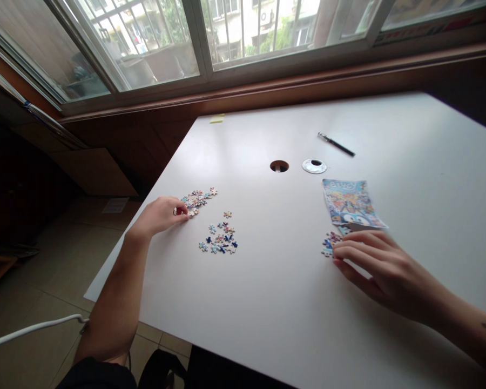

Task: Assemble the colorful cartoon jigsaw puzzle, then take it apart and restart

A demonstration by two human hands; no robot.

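My left hand [160,214] rests on the white table [275,281] near its left edge, fingers curled and pinched at the rim of a pile of loose puzzle pieces [197,199]. A second scatter of puzzle pieces [221,237] lies just right of that hand. My right hand [378,265] lies flat with fingers stretched out, its fingertips touching a small joined cluster of pieces [331,242]. Right behind that cluster lies a colourful cartoon picture sheet [350,202].
A black pen [336,144] lies toward the far side. A round cable hole [279,166] and its loose silver cap [314,166] sit mid-table. A yellow sticky note [217,118] is at the far edge. A window runs behind; a white cable [32,328] hangs lower left.
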